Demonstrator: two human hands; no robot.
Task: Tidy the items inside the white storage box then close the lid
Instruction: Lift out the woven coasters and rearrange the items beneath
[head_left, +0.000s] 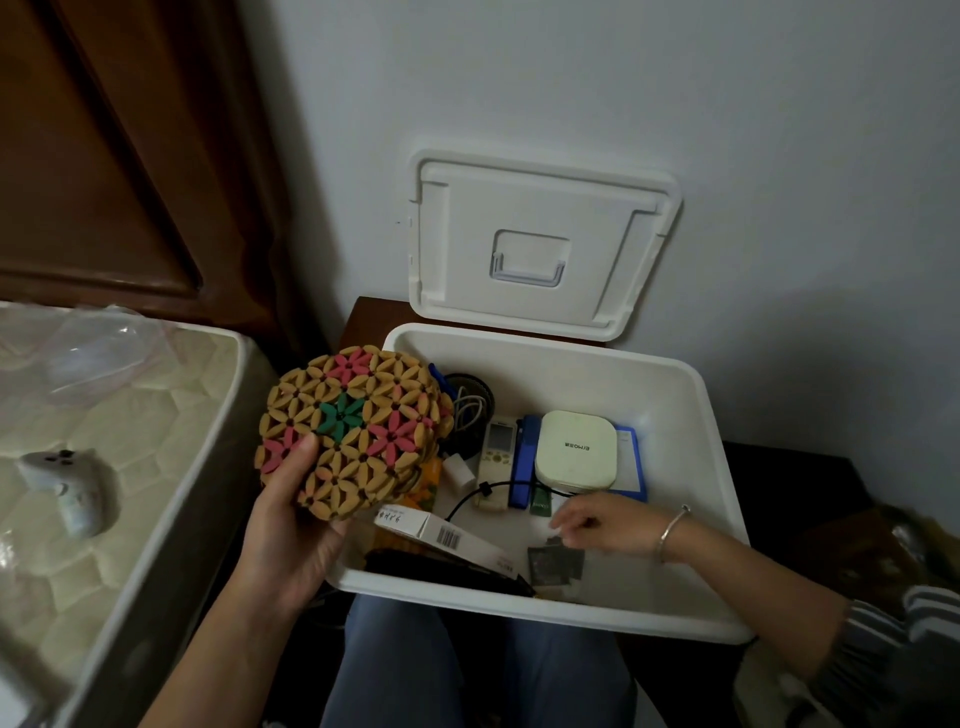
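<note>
The white storage box (691, 410) stands open on a dark stand, and its lid (540, 244) leans upright against the wall behind it. My left hand (291, 525) grips a round wooden bead mat (353, 431) with pink and green flowers, held over the box's left rim. My right hand (602, 522) reaches into the box, blurred, its fingers just above small dark packets (553, 564). Inside lie a white square device (575, 449), a blue item (522, 462), a remote control (496, 457), a long white carton (441, 530), coiled cables (467, 405) and a black cable (498, 488).
A mattress (135, 441) in clear plastic lies at the left, with a white controller (67, 483) on it. A dark wooden headboard (104, 156) rises behind it. My knees (467, 670) are just under the box's front edge. A wall stands close behind the lid.
</note>
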